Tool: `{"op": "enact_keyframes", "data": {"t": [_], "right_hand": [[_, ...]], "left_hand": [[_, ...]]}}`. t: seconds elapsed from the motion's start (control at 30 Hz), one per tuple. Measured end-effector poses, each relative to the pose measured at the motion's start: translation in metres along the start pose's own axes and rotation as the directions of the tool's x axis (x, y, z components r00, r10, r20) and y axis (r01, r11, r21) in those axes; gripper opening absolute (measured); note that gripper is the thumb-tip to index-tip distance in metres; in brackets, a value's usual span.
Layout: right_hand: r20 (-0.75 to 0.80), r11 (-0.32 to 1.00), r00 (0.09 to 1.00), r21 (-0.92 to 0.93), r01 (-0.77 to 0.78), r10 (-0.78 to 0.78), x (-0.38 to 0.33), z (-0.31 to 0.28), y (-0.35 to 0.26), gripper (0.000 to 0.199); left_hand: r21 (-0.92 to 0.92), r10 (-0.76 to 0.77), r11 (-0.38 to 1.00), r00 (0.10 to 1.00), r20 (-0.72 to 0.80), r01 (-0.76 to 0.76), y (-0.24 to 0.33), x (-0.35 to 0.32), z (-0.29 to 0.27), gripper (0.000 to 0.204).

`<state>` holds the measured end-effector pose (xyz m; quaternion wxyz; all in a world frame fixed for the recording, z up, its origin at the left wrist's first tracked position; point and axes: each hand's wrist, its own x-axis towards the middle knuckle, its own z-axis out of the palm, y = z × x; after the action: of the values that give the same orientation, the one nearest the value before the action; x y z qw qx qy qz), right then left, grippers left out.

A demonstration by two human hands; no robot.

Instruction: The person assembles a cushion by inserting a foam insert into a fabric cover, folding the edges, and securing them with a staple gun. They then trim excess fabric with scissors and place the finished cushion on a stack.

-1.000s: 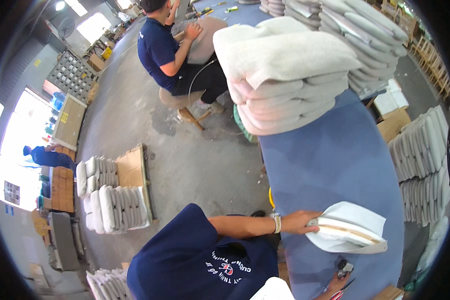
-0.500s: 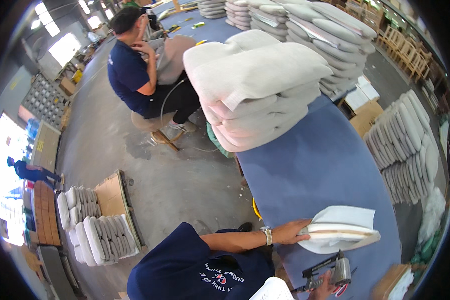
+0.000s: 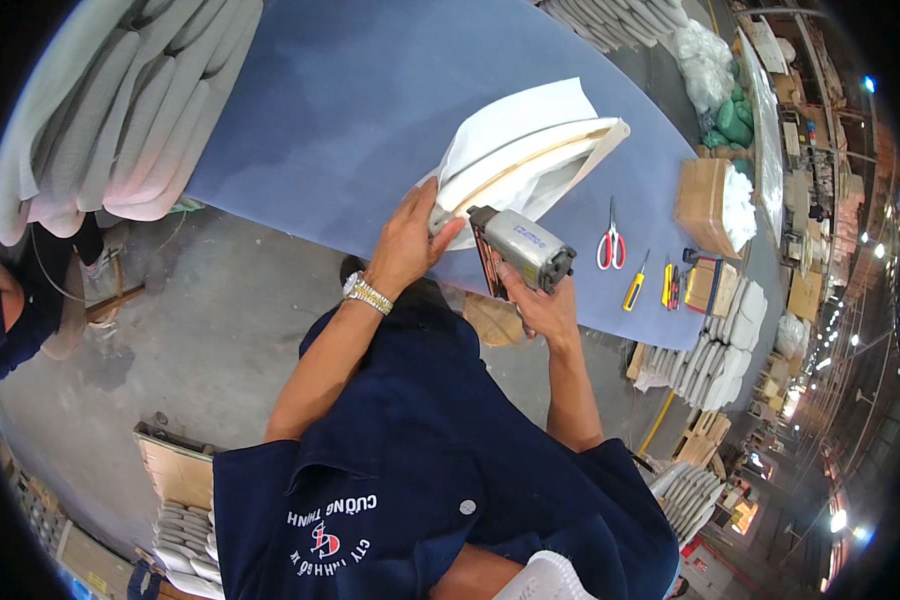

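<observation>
My left hand (image 3: 407, 236) grips the near-left end of a pale upholstered seat cushion (image 3: 535, 145), thumb on its edge. The cushion is tilted on the blue-grey table (image 3: 360, 90), with white fabric standing up behind and a strip of bare wood along its side. My right hand (image 3: 545, 308) is closed round the handle of a grey and black staple gun (image 3: 528, 245). The gun's nose is at the cushion's near edge, close to my left fingers; whether it touches I cannot tell. Red-handled scissors (image 3: 611, 248) lie to the right of the gun.
A yellow screwdriver (image 3: 635, 285) and other small tools (image 3: 671, 285) lie near the table's right end. Beyond them stands a cardboard box (image 3: 703, 203) of white stuffing. Stacked grey cushions (image 3: 120, 110) rise at the left. A seated person's arm (image 3: 8, 310) shows at the left edge.
The view has swung to the right. My right hand has raised the staple gun from low over the table to the cushion's edge. My left hand still holds the cushion.
</observation>
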<state>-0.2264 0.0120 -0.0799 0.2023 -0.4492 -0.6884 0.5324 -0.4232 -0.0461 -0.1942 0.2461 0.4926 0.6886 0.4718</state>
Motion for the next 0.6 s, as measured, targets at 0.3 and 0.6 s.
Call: {"op": "enact_keyframes", "data": {"t": [0.3, 0.6], "right_hand": [[0.112, 0.988, 0.991, -0.147, -0.053, 0.069, 0.009, 0.008, -0.009, 0.030], [0.163, 0.976, 0.971, -0.158, -0.148, 0.173, 0.014, 0.005, -0.014, 0.032]], "left_hand": [[0.029, 0.023, 0.999, 0.997, 0.072, -0.026, -0.004, -0.005, -0.003, 0.072], [0.018, 0.102, 0.994, 0.992, 0.075, -0.104, -0.004, -0.005, -0.007, 0.080]]}}
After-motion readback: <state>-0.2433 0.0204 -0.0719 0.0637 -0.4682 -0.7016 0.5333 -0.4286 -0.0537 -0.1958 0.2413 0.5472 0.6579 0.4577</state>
